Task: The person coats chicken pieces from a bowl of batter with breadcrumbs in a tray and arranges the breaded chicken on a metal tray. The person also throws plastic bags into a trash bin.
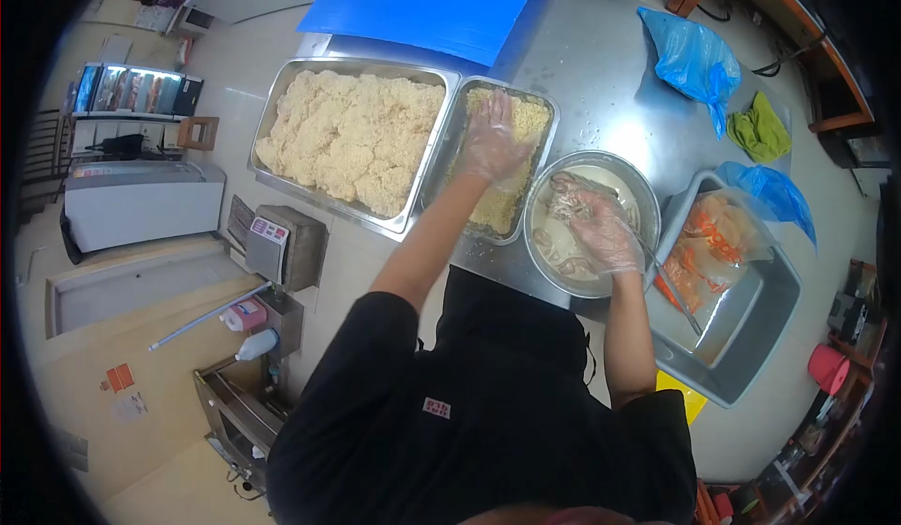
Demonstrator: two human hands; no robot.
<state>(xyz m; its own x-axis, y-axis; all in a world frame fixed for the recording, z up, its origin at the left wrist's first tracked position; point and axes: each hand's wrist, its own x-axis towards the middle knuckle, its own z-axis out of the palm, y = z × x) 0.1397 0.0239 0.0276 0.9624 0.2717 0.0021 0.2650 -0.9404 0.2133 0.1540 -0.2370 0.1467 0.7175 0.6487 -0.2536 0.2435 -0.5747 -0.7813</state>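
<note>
The clear-gloved left hand (497, 142) lay on yellowish crumbs (492, 213) in a narrow steel tray (556, 120), fingers extended; the clear-gloved right hand (603, 234) touched batter-coated pieces (574, 265) inside a round steel bowl (587, 290) (grip unclear). The black shirt's (375, 422) small chest label (437, 408) was unreadable.

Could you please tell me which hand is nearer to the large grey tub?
Right. The right hand is at the round metal bowl, beside the large grey tub; the left hand is farther off, at the narrow tray on the bowl's other side.
</note>
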